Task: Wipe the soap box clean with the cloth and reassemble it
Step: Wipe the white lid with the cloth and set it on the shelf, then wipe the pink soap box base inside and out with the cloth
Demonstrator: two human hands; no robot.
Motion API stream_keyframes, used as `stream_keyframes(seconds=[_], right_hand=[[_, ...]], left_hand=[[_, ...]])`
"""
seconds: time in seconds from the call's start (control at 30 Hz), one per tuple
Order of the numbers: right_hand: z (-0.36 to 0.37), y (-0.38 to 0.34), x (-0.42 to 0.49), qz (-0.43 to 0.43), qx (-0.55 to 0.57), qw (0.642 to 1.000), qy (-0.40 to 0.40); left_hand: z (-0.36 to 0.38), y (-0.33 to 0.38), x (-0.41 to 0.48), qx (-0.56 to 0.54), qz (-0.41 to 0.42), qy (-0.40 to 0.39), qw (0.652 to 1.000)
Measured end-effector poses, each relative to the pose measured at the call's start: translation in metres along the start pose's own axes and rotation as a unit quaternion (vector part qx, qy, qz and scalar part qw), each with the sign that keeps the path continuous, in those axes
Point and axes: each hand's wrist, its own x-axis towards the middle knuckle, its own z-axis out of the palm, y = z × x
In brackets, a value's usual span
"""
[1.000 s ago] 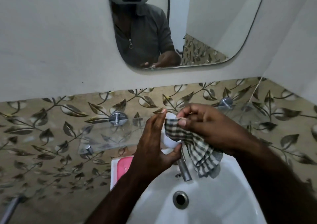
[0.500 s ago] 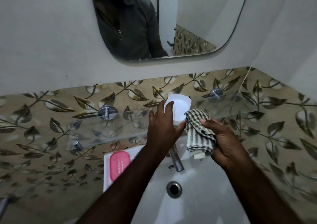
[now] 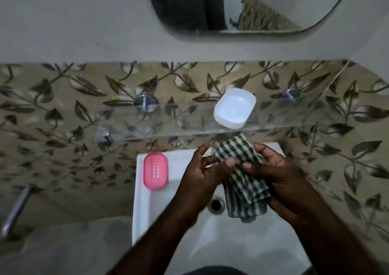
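Note:
The white soap box half (image 3: 234, 108) lies hollow side up on the glass shelf (image 3: 172, 123), with no hand on it. The pink perforated soap box part (image 3: 155, 171) rests on the back left corner of the white sink (image 3: 143, 207). Over the basin both hands hold the green-and-white checked cloth (image 3: 242, 175). My right hand (image 3: 280, 178) grips it from the right, thumb on top. My left hand (image 3: 202, 173) pinches its left edge with thumb and fingers.
The sink drain (image 3: 215, 205) shows under the cloth, and the tap is hidden behind the hands. A mirror (image 3: 242, 7) hangs above the leaf-patterned tiles. A metal pipe (image 3: 14, 209) sticks out at the lower left.
My left hand set the white half on the glass shelf, let go and came down to the cloth. The cloth dropped lower over the basin, and the camera tilted down.

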Motion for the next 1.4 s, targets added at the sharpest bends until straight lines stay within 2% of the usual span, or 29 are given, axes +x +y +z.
stream_keyframes(seconds=[0.07,0.2,0.3,0.43,0.5,0.6,0.67,0.77,0.83,0.93,1.03,1.13,1.23,1.4], right_hand=[[0.004,0.018,0.008,0.039,-0.046,0.998,-0.012],[0.01,0.054,0.035,0.07,-0.094,0.993,-0.007],[0.011,0.08,0.052,0.083,-0.051,0.995,-0.011],[0.013,0.117,0.061,0.17,-0.006,0.981,-0.098],[0.015,0.132,0.066,0.163,-0.01,0.983,-0.088],[0.016,0.143,0.077,0.141,-0.042,0.989,-0.02],[0.014,0.145,0.082,0.148,-0.046,0.988,0.006],[0.012,0.145,0.088,0.163,-0.031,0.986,0.037],[0.011,0.146,0.094,0.162,-0.024,0.986,0.033],[0.017,0.149,0.098,0.184,-0.076,0.98,-0.013],[0.016,0.157,0.099,0.191,-0.098,0.976,0.029],[0.016,0.158,0.1,0.18,-0.096,0.978,0.047],[0.015,0.158,0.104,0.18,-0.096,0.978,0.051],[0.008,0.16,0.106,0.157,-0.132,0.978,0.048]], left_hand=[[-0.014,-0.015,0.007,-0.006,-0.039,-0.013,0.999],[-0.044,-0.04,0.013,0.044,-0.05,0.063,0.996],[-0.056,-0.048,0.016,0.047,-0.015,0.126,0.991],[-0.071,-0.062,0.023,0.008,-0.013,0.176,0.984],[-0.083,-0.078,0.026,0.083,-0.031,0.195,0.977],[-0.105,-0.098,0.031,0.179,-0.078,0.21,0.958],[-0.123,-0.105,0.036,0.242,-0.065,0.258,0.933],[-0.153,-0.1,0.045,0.379,-0.014,0.345,0.859],[-0.171,-0.096,0.053,0.437,-0.016,0.373,0.819],[-0.192,-0.101,0.067,0.493,-0.08,0.357,0.789],[-0.198,-0.109,0.075,0.528,-0.123,0.325,0.775],[-0.198,-0.108,0.08,0.538,-0.123,0.329,0.766],[-0.197,-0.106,0.083,0.526,-0.129,0.325,0.775],[-0.176,-0.097,0.072,0.452,-0.057,0.308,0.835]])
